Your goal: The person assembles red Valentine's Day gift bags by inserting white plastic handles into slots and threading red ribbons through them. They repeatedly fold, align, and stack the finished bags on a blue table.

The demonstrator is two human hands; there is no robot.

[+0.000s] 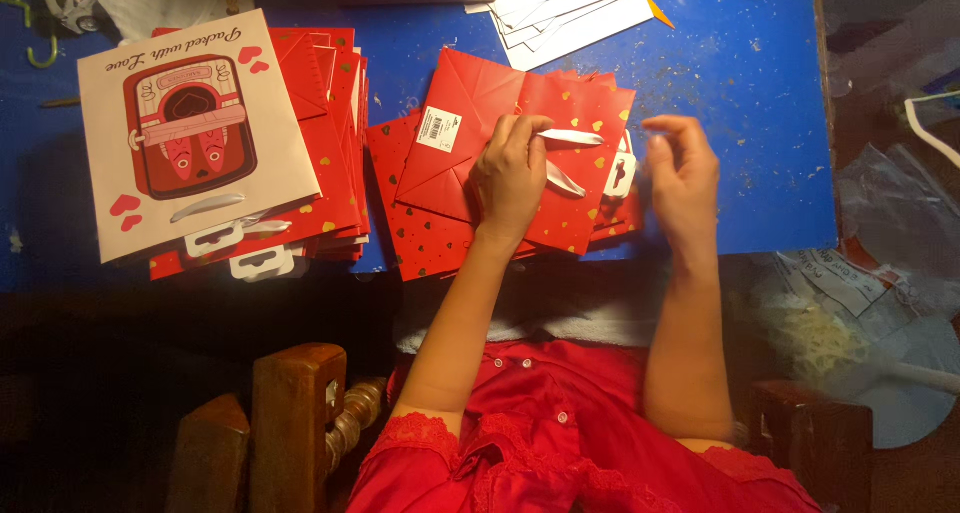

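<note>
My left hand (512, 173) presses on a flat red gift bag (480, 138) with gold hearts and a white label, and its fingers pinch the bag's white ribbon handle (570, 136). The bag lies on top of a small pile of similar red bags (425, 238) on the blue table (740, 103). My right hand (682, 178) hovers just right of the pile with its fingers curled loosely and nothing seen in it.
A taller stack of red bags (335, 123) stands at the left, topped by a cream bag (190, 133) with a red tin picture. White paper sheets (570, 13) lie at the back. Clear plastic wrappers (880, 273) sit off the table's right edge. Wooden chair arms (295, 413) are below.
</note>
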